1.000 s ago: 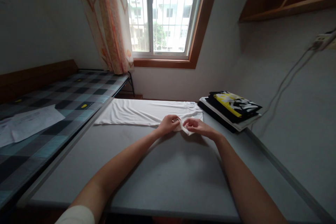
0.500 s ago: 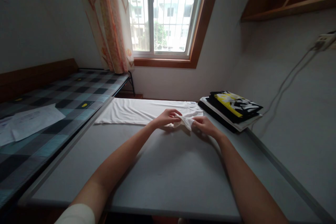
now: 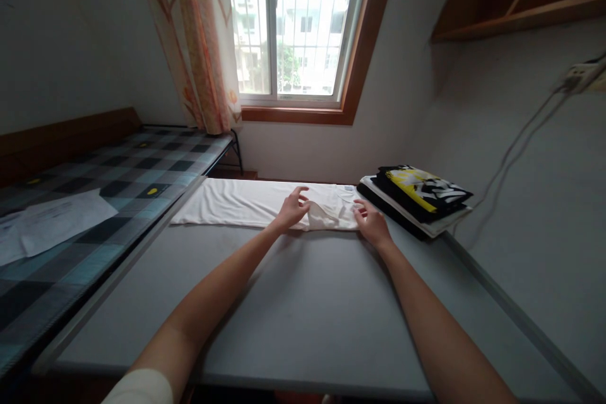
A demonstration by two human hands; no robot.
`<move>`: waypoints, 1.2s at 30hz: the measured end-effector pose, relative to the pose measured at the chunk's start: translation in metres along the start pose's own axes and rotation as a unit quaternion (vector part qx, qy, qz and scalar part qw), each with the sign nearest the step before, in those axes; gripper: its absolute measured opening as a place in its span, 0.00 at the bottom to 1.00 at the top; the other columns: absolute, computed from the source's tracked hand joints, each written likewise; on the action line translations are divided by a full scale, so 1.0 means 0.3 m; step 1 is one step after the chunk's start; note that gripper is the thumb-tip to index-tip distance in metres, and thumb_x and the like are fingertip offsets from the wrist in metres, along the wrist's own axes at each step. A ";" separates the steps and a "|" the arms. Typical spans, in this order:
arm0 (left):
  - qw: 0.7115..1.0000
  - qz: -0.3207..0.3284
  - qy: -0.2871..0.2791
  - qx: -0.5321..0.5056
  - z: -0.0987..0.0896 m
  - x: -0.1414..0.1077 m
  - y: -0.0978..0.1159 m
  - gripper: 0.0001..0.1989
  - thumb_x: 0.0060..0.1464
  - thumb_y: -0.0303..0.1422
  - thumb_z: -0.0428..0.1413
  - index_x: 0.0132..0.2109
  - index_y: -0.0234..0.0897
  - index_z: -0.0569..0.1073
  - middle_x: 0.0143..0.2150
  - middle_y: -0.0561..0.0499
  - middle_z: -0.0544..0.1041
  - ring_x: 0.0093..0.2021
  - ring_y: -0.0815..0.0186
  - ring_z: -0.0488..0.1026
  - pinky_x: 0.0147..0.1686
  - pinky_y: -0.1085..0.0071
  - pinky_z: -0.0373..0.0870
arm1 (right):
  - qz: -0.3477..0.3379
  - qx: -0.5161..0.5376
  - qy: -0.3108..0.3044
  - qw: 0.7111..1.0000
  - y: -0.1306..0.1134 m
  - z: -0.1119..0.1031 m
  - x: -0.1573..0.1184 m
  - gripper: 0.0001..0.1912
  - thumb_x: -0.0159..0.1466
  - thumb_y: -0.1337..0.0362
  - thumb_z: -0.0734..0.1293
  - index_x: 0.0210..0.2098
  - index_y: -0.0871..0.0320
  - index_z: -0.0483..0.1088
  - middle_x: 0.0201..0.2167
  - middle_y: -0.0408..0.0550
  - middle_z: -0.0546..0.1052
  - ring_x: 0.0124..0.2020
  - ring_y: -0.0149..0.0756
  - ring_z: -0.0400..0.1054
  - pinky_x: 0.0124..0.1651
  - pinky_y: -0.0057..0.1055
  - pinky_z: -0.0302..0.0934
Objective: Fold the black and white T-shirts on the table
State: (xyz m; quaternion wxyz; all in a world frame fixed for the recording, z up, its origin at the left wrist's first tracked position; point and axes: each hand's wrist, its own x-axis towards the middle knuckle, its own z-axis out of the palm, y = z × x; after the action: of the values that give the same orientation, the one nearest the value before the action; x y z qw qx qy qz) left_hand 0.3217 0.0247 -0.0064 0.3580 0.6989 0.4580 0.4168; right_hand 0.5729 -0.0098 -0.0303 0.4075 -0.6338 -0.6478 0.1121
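One white T-shirt (image 3: 255, 202), thin soft fabric, is lying across the far side of the smooth grey tabletop (image 3: 293, 303), folded into a long strip, showing ripples toward its left end. Left hand (image 3: 293, 209), fingers loosely curved, and right hand (image 3: 372, 223), fingers bent, are resting at its collar half; whether either is gripping cannot be told. Folded garment stack (image 3: 421, 194), black, white, yellow, is sitting just beside.

Thin, matt cloth with soft wrinkles in the white garment (image 3: 237, 203). Smooth, matt grey surface on the counter (image 3: 269, 309). Dark and pale cloth, mostly dull, in the folded stack (image 3: 421, 192). Checked, matt fabric over the mattress (image 3: 108, 170); thin, creased paper in the loose sheets (image 3: 61, 221). Light, draped cloth in the curtain (image 3: 203, 44). Smooth brown wood in the window surround (image 3: 363, 44) and shelf (image 3: 521, 20).
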 end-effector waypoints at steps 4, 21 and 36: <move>0.992 -0.025 0.019 0.124 0.012 -0.009 -0.039 0.27 0.47 0.28 0.60 0.55 0.35 0.67 0.48 0.43 0.72 0.36 0.67 0.73 0.41 0.69 0.71 | 0.027 -0.082 -0.033 0.996 0.012 0.001 -0.004 0.18 0.62 0.58 0.61 0.49 0.57 0.71 0.34 0.51 0.78 0.33 0.39 0.71 0.39 0.34 0.59; 0.982 0.036 -0.083 0.167 0.027 -0.015 -0.090 0.18 0.46 0.26 0.56 0.46 0.34 0.78 0.43 0.48 0.79 0.36 0.66 0.74 0.42 0.71 0.71 | -0.168 -0.181 -0.125 0.961 -0.094 0.072 -0.068 0.16 0.68 0.56 0.61 0.47 0.54 0.75 0.40 0.50 0.76 0.43 0.42 0.67 0.46 0.36 0.52; 0.939 0.071 0.015 0.337 0.042 -0.072 -0.078 0.12 0.57 0.39 0.54 0.44 0.43 0.80 0.47 0.47 0.75 0.48 0.59 0.71 0.50 0.63 0.66 | -0.130 0.019 -0.060 0.989 -0.072 0.111 -0.045 0.23 0.65 0.57 0.58 0.55 0.59 0.71 0.53 0.57 0.74 0.51 0.43 0.69 0.49 0.37 0.63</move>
State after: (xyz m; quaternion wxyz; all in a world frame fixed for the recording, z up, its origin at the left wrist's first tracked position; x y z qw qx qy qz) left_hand 0.3202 0.0106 -0.0376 0.0638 0.8027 0.5265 0.2726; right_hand 0.5331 -0.0135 -0.0427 0.3905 -0.5283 -0.7461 0.1083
